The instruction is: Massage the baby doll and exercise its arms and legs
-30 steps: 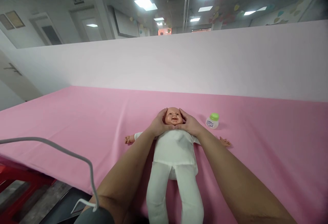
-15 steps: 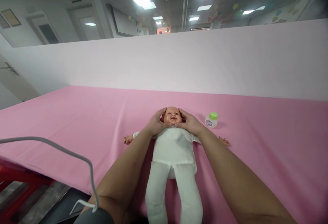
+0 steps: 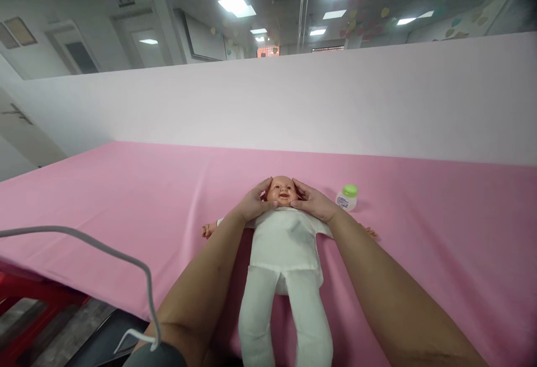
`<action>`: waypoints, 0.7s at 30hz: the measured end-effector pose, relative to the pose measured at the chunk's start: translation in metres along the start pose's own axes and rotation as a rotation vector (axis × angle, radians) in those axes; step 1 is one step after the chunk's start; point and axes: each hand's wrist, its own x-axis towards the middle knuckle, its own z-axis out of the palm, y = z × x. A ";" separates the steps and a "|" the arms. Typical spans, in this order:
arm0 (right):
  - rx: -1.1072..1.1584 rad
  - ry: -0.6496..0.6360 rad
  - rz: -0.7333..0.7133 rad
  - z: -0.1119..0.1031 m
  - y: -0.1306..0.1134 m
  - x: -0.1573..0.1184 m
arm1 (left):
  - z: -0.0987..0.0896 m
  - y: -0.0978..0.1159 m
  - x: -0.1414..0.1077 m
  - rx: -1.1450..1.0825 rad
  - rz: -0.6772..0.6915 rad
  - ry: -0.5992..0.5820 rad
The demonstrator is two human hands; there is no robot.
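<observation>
A baby doll in a white top and trousers lies on its back on the pink sheet, arms spread sideways. My left hand cups one side of the doll's head, thumb by the chin. On the other side my right hand does the same, fingers along the temple and thumb near the jaw. The doll's face shows between both hands. To the right of my right hand stands a small clear bottle with a green cap.
A white partition runs behind the pink surface, with glass above it. A grey cable curves in at the lower left. Red stool legs and a dark seat are at the lower left.
Both thumbs have shifted slightly outward from the doll's chin, leaving a wider gap between them. The doll and bottle stay in place.
</observation>
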 end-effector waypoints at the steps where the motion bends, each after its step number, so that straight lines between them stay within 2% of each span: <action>1: -0.008 0.005 0.002 0.001 0.000 0.000 | 0.001 0.001 0.000 0.015 -0.006 0.015; 11: -0.184 0.165 0.062 0.015 0.009 0.008 | 0.017 0.001 0.002 0.082 -0.032 0.157; 21: -0.179 0.194 0.007 0.013 0.007 0.007 | 0.014 -0.001 0.003 0.076 -0.026 0.148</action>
